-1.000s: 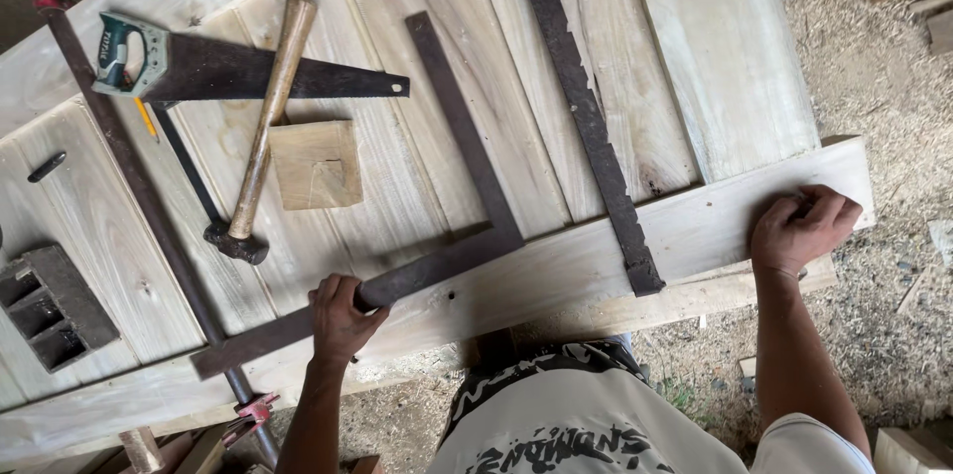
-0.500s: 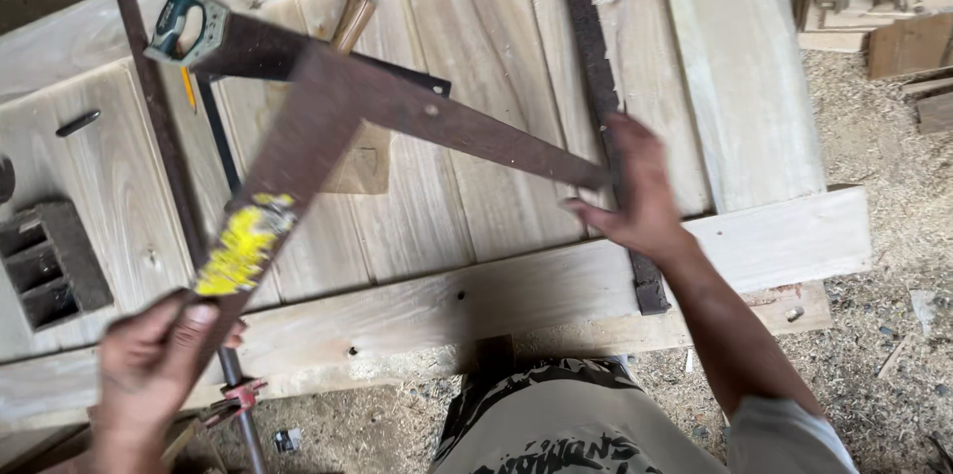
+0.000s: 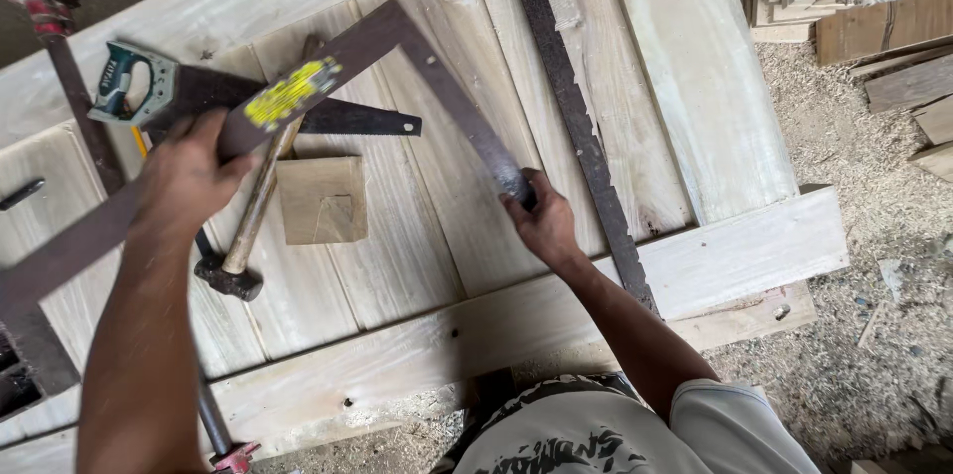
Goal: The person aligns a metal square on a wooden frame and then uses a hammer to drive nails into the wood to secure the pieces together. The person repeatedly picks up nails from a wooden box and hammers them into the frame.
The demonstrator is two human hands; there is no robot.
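The person holds a large rusty steel framing square (image 3: 397, 67) lifted over a panel of pale wooden planks (image 3: 417, 226). The left hand (image 3: 189, 176) closes its grip around the long arm, just below a patch of yellow paint, carrying most of the weight. The right hand (image 3: 541, 221) pinches the tip of the short arm between thumb and fingers, which steadies the tool's angle. The corner of the square points away from the person, above the boards.

Beneath it, on the surface, lie a handsaw (image 3: 149, 87) with a teal handle, a hammer (image 3: 238, 266) and a small wooden block (image 3: 323, 201). A dark metal bar (image 3: 576, 127) lies across the planks just beside the right hand. Sawdust covers the ground (image 3: 874, 156).
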